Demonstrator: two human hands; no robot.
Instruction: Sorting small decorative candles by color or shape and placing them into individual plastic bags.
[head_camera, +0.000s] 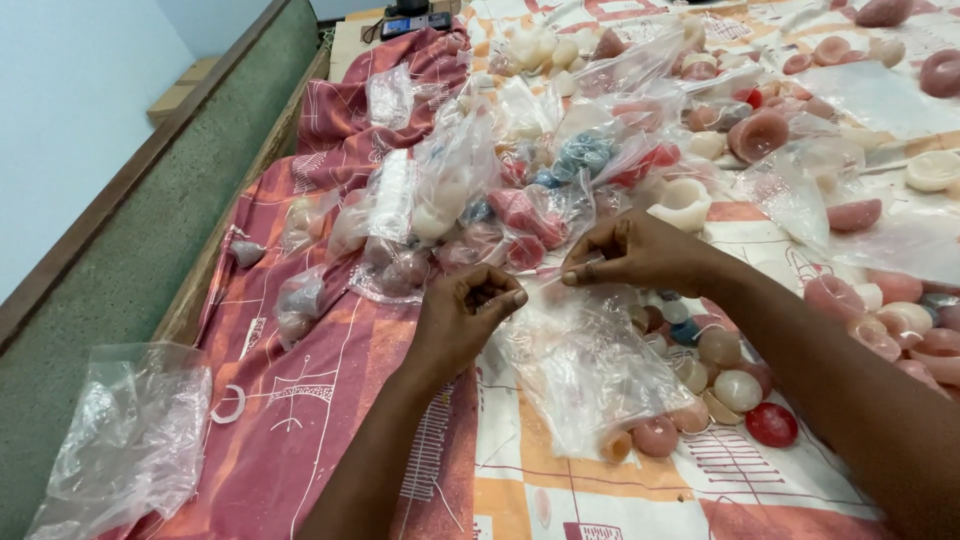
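**Two hands pinch the mouth of a clear plastic bag over a spread of small coloured pieces**

A person's left hand and right hand hold a clear plastic bag by its top edge above a patterned cloth in red, orange and white. The left hand's fingers are curled tight, thumb against fingertips, gripping one side of the bag's mouth; the right hand's fingers are pinched closed on the other side, just beside the left. The bag hangs below and between both hands, resting on the cloth, with a few round pinkish pieces showing at its lower end. Loose rounded pieces in cream, pink and red lie just right of the bag, a red one nearest its bottom corner. Beyond the hands sits a heap of filled clear bags holding pink, white and blue pieces. An empty crumpled plastic bag lies well apart at the lower left, near a wooden edge
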